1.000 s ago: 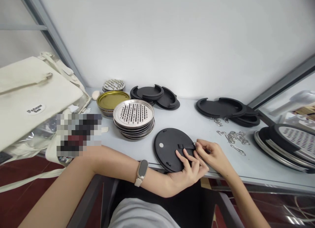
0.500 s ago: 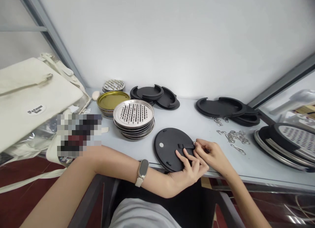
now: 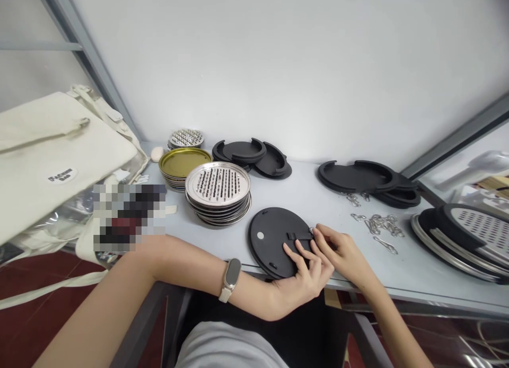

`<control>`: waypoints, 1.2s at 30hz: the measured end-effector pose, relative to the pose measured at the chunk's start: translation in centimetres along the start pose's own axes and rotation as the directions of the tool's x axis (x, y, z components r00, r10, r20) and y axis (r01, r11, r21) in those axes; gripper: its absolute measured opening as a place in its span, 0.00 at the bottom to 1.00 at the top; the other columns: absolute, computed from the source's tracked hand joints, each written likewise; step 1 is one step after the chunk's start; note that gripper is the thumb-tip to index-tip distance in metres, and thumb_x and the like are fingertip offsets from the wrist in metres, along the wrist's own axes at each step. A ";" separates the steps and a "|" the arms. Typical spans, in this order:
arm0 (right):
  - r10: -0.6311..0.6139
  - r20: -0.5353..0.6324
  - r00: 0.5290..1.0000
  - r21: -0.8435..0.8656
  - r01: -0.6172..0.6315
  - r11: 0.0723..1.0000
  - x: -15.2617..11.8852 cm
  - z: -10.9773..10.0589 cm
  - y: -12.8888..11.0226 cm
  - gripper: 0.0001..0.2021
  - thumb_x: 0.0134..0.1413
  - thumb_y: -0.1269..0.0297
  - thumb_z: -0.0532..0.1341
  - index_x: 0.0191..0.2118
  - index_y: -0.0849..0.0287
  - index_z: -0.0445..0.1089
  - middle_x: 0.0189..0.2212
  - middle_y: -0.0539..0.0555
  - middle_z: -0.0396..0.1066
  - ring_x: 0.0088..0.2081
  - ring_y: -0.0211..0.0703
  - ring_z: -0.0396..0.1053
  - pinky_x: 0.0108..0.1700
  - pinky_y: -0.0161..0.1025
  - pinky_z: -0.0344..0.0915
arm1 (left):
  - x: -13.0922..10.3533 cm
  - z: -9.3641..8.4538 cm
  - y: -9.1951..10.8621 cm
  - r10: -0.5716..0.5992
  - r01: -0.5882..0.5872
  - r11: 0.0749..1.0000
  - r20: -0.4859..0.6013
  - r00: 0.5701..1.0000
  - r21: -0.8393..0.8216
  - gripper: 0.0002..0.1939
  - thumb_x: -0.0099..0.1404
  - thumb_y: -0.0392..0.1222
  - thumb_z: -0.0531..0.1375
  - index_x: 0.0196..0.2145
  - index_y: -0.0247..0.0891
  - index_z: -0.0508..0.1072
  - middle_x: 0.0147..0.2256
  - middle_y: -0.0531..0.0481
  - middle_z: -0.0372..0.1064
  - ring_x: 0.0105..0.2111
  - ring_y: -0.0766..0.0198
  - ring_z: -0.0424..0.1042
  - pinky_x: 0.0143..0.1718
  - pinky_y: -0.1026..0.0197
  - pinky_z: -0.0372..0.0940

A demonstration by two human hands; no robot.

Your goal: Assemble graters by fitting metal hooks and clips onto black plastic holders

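A black round holder (image 3: 274,225) lies underside up at the table's front edge, with small feet, a pale round spot and a short strap or slot. My left hand (image 3: 308,267) grips its near right side, fingers bent over the surface; the thumb is hidden. At the right rim, my right hand (image 3: 338,248) pinches a small metal wire clip (image 3: 312,230), mostly covered by the fingertips. Several similar wire clips (image 3: 384,225) are scattered on the table to the right of that hand.
Left of the holder stands a stack of round metal graters (image 3: 218,185), with gold-coloured lids (image 3: 185,162) behind it. Black holders (image 3: 238,149) lie at the back, more black rims (image 3: 358,176) at right. Assembled graters (image 3: 469,235) stand far right. A cream bag (image 3: 59,150) fills the left.
The view has shifted very slightly. Both hands stay at the holder's right side; the right fingertips have moved only a little at the clip.
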State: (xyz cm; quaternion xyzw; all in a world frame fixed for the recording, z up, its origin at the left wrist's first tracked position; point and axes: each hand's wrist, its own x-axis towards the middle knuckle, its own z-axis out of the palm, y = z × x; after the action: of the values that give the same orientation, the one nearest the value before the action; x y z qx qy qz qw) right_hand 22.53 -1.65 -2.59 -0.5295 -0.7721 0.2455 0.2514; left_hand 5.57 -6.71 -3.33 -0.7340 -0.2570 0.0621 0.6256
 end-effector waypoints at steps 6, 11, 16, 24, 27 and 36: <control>-0.001 0.012 1.000 0.004 0.001 1.000 0.1 0.0 0.0 0.17 0.64 0.56 0.50 0.24 0.56 0.50 0.17 0.44 0.49 0.21 0.34 0.48 0.24 0.33 0.49 | 0.0 0.0 -0.1 -0.031 0.030 0.999 -0.031 0.999 -0.040 0.20 0.68 0.36 0.41 0.53 0.36 0.65 0.45 0.44 0.62 0.40 0.61 0.73 0.30 0.55 0.76; 0.000 -0.007 1.000 -0.002 0.000 1.000 -0.1 -0.1 0.0 0.17 0.60 0.59 0.52 0.22 0.56 0.47 0.17 0.44 0.48 0.21 0.33 0.47 0.23 0.33 0.48 | 0.0 0.0 -0.1 -0.060 0.057 0.996 -0.050 0.997 -0.064 0.20 0.67 0.36 0.44 0.52 0.37 0.66 0.45 0.45 0.62 0.39 0.61 0.72 0.30 0.55 0.76; 0.010 -0.013 1.000 0.010 -0.010 1.000 -0.1 -0.1 0.0 0.18 0.61 0.59 0.51 0.22 0.56 0.47 0.17 0.44 0.48 0.21 0.33 0.48 0.23 0.33 0.48 | 0.0 0.1 -0.1 0.024 -0.024 1.000 -0.014 1.000 0.018 0.22 0.68 0.35 0.41 0.55 0.36 0.63 0.46 0.43 0.60 0.40 0.60 0.72 0.29 0.54 0.77; -0.014 0.007 1.000 -0.003 0.014 1.000 0.0 -0.1 -0.1 0.16 0.64 0.58 0.50 0.25 0.56 0.51 0.18 0.44 0.50 0.21 0.34 0.50 0.24 0.33 0.50 | -0.1 0.0 0.2 -0.010 0.009 1.000 -0.018 1.000 -0.014 0.20 0.68 0.35 0.42 0.54 0.36 0.63 0.44 0.46 0.59 0.41 0.61 0.72 0.31 0.55 0.77; -0.013 -0.001 1.000 -0.011 0.013 1.000 0.0 -0.1 0.0 0.17 0.63 0.58 0.50 0.24 0.56 0.49 0.17 0.44 0.50 0.21 0.34 0.49 0.24 0.33 0.50 | -0.1 0.1 0.2 -0.012 0.012 1.000 -0.022 1.000 -0.017 0.20 0.68 0.35 0.42 0.53 0.36 0.63 0.45 0.45 0.60 0.40 0.61 0.72 0.31 0.55 0.77; -0.008 -0.012 1.000 -0.037 0.007 0.999 0.0 0.0 -0.1 0.17 0.60 0.59 0.51 0.23 0.56 0.46 0.16 0.44 0.47 0.20 0.33 0.47 0.23 0.32 0.49 | -0.2 0.1 0.3 0.045 -0.045 0.998 -0.001 0.999 0.051 0.22 0.68 0.34 0.40 0.56 0.37 0.60 0.47 0.44 0.59 0.41 0.61 0.72 0.31 0.55 0.77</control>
State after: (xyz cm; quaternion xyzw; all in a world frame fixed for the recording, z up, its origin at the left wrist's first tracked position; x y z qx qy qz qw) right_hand 22.46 -1.62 -2.54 -0.5328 -0.7768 0.2271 0.2475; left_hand 5.43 -6.77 -3.65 -0.7233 -0.2381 0.0818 0.6430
